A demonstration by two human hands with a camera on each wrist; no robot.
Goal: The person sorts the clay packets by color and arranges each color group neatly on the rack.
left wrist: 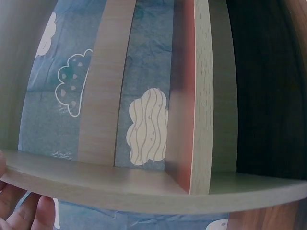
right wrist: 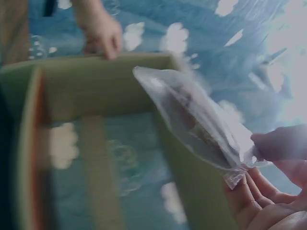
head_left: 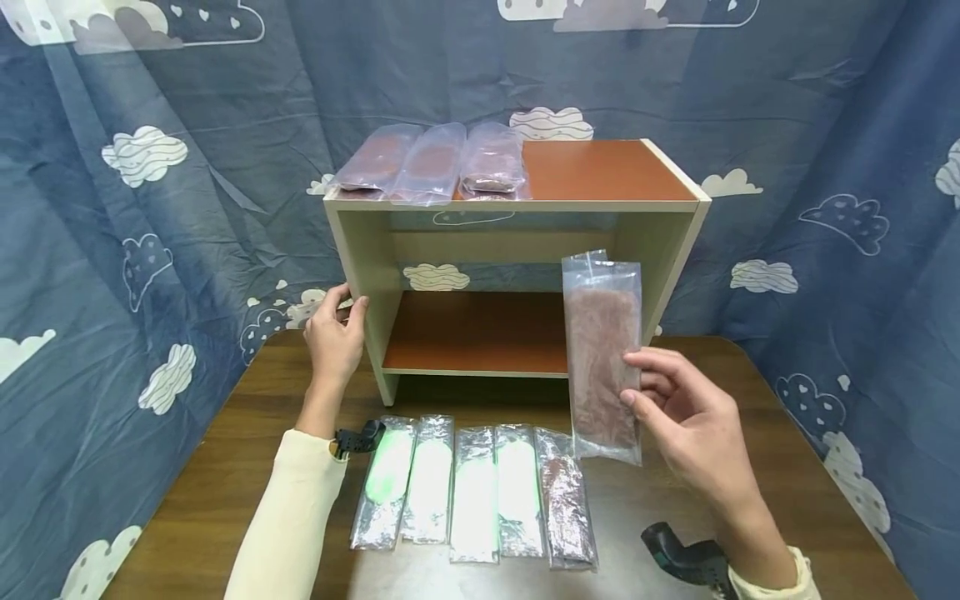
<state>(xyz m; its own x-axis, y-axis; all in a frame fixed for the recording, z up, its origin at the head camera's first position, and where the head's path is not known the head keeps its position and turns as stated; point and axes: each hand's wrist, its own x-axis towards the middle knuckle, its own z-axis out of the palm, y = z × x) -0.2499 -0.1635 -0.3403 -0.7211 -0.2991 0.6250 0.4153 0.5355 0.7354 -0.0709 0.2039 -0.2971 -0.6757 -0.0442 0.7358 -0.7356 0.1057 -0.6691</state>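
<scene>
My right hand (head_left: 686, 417) pinches the right edge of a clear plastic packet (head_left: 602, 367) with flat brown contents, thumb in front. It is upright before the right part of the small shelf unit (head_left: 517, 206). In the right wrist view, the same packet (right wrist: 192, 120) is seen edge-on above the unit's opening. At the left, my left hand (head_left: 335, 337) grips the unit's side panel (head_left: 367, 287), thumb at its front edge. The left wrist view shows some left-hand fingers (left wrist: 29, 211) against the panel's outer face.
Several clear packets (head_left: 474, 500) lie in a row on the wooden table (head_left: 217, 500), some washed out by glare. More packets (head_left: 435, 162) lie on the left of the unit's top. A brown lower board (head_left: 480, 333) spans the unit. Blue cloud-print curtain (head_left: 210, 125) hangs behind.
</scene>
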